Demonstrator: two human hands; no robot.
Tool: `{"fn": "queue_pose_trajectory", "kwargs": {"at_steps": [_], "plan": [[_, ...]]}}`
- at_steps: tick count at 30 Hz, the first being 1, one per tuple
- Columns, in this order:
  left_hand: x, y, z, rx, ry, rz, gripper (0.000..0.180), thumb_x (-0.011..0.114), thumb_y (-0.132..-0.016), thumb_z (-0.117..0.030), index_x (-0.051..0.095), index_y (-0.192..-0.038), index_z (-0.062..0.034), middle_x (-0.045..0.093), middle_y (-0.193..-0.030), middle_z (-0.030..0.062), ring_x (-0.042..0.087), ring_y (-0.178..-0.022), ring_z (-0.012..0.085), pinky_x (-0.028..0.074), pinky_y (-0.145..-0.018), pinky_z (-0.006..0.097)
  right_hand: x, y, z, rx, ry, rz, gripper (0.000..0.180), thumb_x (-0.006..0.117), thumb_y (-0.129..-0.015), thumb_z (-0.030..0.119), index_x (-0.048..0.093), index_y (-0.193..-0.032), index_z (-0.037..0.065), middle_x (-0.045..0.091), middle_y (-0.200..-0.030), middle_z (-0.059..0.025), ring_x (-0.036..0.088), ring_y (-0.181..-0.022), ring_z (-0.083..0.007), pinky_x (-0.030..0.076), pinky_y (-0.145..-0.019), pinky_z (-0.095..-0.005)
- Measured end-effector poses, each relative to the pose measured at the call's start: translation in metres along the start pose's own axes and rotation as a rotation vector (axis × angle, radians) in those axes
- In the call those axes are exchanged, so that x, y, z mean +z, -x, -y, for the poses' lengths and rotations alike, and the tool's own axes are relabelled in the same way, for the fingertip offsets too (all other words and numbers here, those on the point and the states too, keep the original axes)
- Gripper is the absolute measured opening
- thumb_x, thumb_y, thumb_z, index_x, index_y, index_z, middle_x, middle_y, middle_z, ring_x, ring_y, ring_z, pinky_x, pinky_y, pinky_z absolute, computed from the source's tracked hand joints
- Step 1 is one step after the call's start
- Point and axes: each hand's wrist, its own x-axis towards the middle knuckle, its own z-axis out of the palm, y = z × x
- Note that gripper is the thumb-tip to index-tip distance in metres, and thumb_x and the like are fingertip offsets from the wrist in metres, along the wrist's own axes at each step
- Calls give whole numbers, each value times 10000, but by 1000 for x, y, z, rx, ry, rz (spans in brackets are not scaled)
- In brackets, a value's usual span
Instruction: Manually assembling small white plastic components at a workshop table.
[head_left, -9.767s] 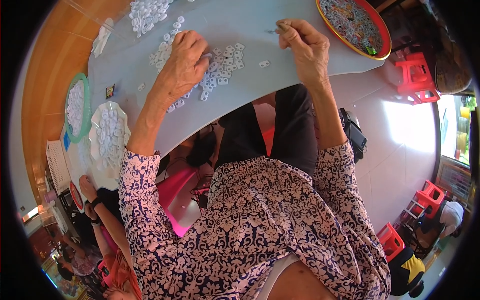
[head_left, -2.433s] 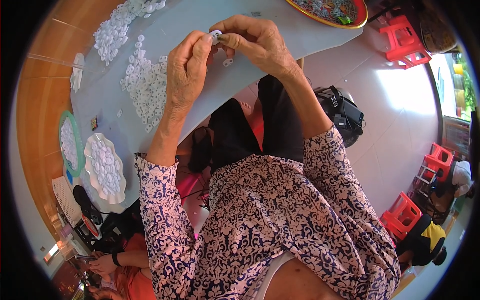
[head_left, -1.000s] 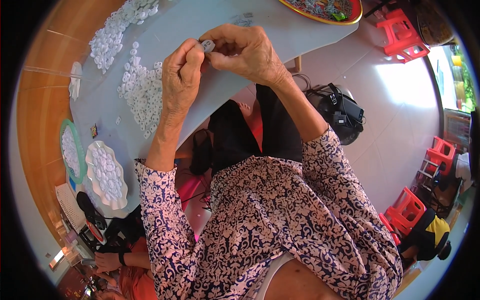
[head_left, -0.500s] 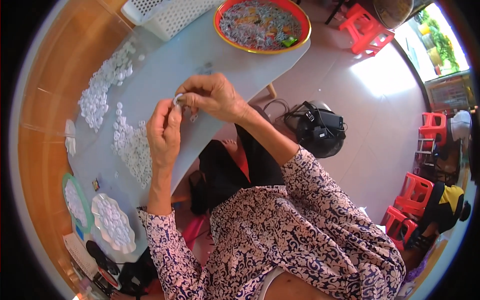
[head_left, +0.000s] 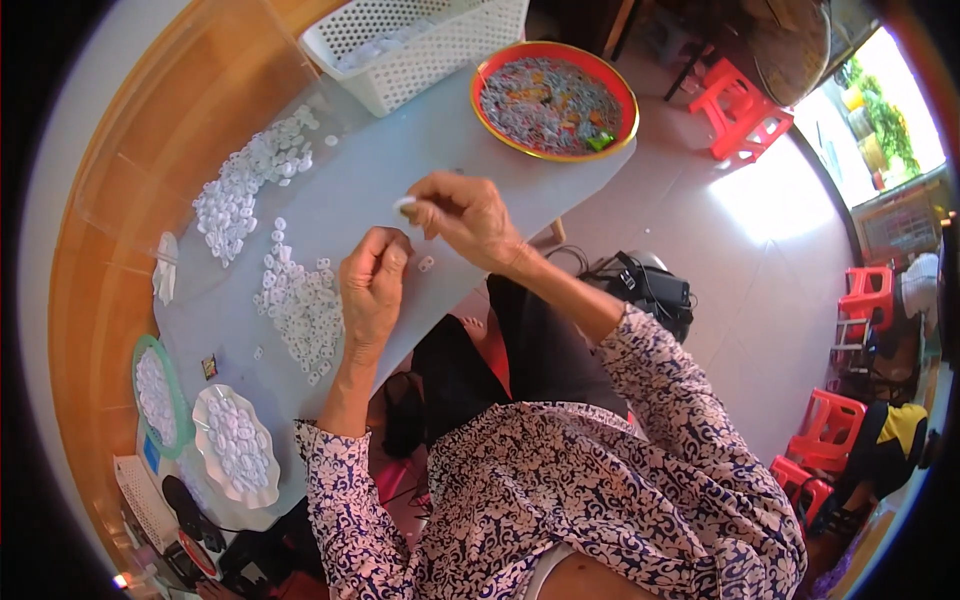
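Head view showed the right hand (head_left: 470, 212) with fingers pinching a small white ring (head_left: 404, 205) above the table (head_left: 420, 130); the left hand (head_left: 372, 285) was loosely curled just beside, fingertips together, contents indiscernible.

- Table (head_left: 400, 160): pale grey-blue top, curved near edge, against a wooden wall.
- Far edge: white basket (head_left: 420, 45), perforated walls, small white pieces inside.
- Just right of basket: red bowl (head_left: 557, 100), yellow rim, full of mixed small bits.
- Left-centre: two loose heaps of white rings (head_left: 245, 185), one nearer at (head_left: 300, 305); a few strays between.
- Single ring (head_left: 426, 264) near table edge.
- Near left: green plate (head_left: 155, 395) and white scalloped plate (head_left: 237, 445), both holding rings, touching.
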Motion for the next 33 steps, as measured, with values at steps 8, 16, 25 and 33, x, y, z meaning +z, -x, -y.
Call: {"fn": "queue_pose_trajectory", "kwargs": {"at_steps": [8,16,25,33], "plan": [[-6,9,-9,-104,-7,-58,103,541,-879,-69,570,-818,8,506,-635,-8,458,-611,55,394,-562,224,-17,-171,46,-231,205,-288,170,612,-845,114,624,-708,14,471,-557,23,452,-554,-45,362,-479,-247],[-3,7,-14,-260,203,-55,142,512,-892,-94,567,-802,1,516,-636,-7,474,-612,47,393,-556,218,3,-168,15,-190,595,-129,211,649,-774,204,685,-824,3,662,-745,-193,654,-664,-299,507,-615,-393],[7,3,-5,-140,156,39,154,513,-873,-110,558,-793,14,515,-610,33,474,-578,88,417,-551,264,77,-146,-31,-482,655,494,232,551,-813,98,695,-995,103,677,-870,-150,642,-817,-323,518,-740,-413],[8,4,-12,-149,117,83,141,532,-863,-103,545,-804,25,506,-600,83,452,-565,121,423,-559,300,94,-145,-46,-455,807,583,262,524,-839,110,683,-1046,126,673,-954,-129,635,-883,-326,513,-818,-420]]}}
